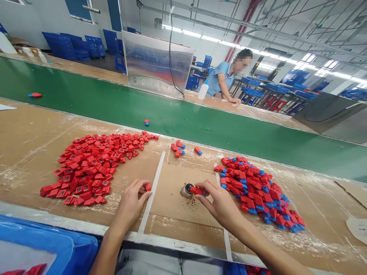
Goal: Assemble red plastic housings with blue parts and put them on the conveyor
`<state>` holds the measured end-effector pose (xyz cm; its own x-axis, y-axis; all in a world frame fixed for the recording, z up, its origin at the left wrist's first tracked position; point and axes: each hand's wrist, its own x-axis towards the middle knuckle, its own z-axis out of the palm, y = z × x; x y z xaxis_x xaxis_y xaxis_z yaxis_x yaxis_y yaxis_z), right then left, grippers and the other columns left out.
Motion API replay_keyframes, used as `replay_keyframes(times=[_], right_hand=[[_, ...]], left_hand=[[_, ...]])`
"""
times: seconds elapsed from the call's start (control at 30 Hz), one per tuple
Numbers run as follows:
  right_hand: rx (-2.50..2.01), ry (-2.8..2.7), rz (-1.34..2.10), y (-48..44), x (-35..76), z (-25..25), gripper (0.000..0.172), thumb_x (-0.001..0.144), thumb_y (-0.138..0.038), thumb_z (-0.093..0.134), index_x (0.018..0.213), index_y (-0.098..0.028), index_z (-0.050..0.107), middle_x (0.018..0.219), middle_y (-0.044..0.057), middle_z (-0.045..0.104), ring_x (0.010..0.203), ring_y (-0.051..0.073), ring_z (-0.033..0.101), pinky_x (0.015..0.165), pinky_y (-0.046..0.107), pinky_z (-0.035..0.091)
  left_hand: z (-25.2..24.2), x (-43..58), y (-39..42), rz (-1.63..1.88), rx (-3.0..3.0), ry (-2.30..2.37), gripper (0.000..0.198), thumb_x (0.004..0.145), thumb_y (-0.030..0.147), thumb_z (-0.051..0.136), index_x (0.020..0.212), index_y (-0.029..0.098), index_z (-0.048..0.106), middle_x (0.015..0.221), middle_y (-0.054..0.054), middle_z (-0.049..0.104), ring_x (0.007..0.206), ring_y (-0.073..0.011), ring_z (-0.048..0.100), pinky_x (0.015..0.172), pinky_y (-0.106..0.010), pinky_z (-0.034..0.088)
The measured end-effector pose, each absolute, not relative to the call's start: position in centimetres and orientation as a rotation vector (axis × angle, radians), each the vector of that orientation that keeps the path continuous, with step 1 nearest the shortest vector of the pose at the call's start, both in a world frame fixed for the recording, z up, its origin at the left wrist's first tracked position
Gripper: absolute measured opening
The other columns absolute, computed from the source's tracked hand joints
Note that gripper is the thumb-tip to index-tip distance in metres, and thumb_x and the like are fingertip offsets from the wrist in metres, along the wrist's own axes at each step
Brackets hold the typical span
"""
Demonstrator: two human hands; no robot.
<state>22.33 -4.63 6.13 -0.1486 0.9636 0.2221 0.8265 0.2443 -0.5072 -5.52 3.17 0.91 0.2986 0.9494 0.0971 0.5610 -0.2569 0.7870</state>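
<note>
Pinching a red-and-blue piece in closed fingers, the right hand is holding it, long axis sideways, against the round metal fixture on the worktop. The left hand, nipping a small red cap, is resting just left of the fixture.

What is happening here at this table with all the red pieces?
A person works with bare hands. The left hand pinches a small red piece; the right hand holds a second red piece against a round metal fixture. A pile of plain red pieces lies left, a red-and-blue pile right. Behind the green belt, another person leans on the far bench.
</note>
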Motion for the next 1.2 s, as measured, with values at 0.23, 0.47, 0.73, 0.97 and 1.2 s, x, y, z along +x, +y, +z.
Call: replay_keyframes(times=[0.23, 0.47, 0.73, 0.97, 1.2], right_hand=[[-1.677, -2.080, 0.365, -4.4, 21.8, 6.1, 0.011, 0.089, -0.016, 0.057, 0.098, -0.021, 0.061, 0.089, 0.004, 0.062, 0.079, 0.018, 0.062, 0.069, 0.028, 0.048], [-1.690, -2.180, 0.364, -4.0, 21.6, 6.6, 0.011, 0.090, -0.015, 0.055, 0.097, -0.020, 0.062, 0.086, 0.004, 0.059, 0.076, 0.018, 0.060, 0.068, 0.028, 0.047], [-1.691, -2.269, 0.320, -3.7, 21.4, 6.9, 0.013, 0.092, -0.016, 0.051, 0.094, -0.020, 0.063, 0.084, 0.004, 0.057, 0.073, 0.017, 0.059, 0.065, 0.027, 0.046], [-1.660, -2.214, 0.329, -3.9, 21.6, 6.7, 0.013, 0.092, -0.018, 0.051, 0.097, -0.021, 0.063, 0.085, 0.004, 0.060, 0.075, 0.018, 0.061, 0.066, 0.028, 0.049], [-1.633, -2.053, 0.383, -3.9, 22.5, 6.6, 0.014, 0.093, -0.022, 0.052, 0.104, -0.021, 0.061, 0.093, 0.006, 0.062, 0.083, 0.019, 0.062, 0.072, 0.031, 0.049]], left_hand=[[0.6, -5.4, 2.6, 0.828, 1.928, 1.334, 0.023, 0.087, 0.023, 0.052, 0.108, 0.021, 0.062, 0.093, -0.002, 0.058, 0.080, -0.0167, 0.063, 0.077, -0.030, 0.050], [0.6, -5.4, 2.5, 0.853, 1.921, 1.317, 0.020, 0.087, 0.023, 0.053, 0.105, 0.021, 0.063, 0.093, -0.002, 0.059, 0.080, -0.0163, 0.063, 0.076, -0.028, 0.050], [0.6, -5.5, 2.5, 0.899, 1.867, 1.300, 0.022, 0.088, 0.027, 0.055, 0.105, 0.022, 0.065, 0.092, -0.001, 0.062, 0.080, -0.0159, 0.063, 0.074, -0.027, 0.050], [1.1, -5.1, 1.6, 0.987, 1.516, 1.195, 0.029, 0.084, 0.036, 0.061, 0.108, 0.020, 0.065, 0.092, -0.003, 0.067, 0.081, -0.0170, 0.062, 0.073, -0.027, 0.049], [0.4, -1.0, -0.5, 0.931, 1.081, 0.879, 0.034, 0.077, 0.033, 0.071, 0.106, 0.016, 0.066, 0.079, -0.001, 0.062, 0.065, -0.0110, 0.053, 0.059, -0.022, 0.045]])
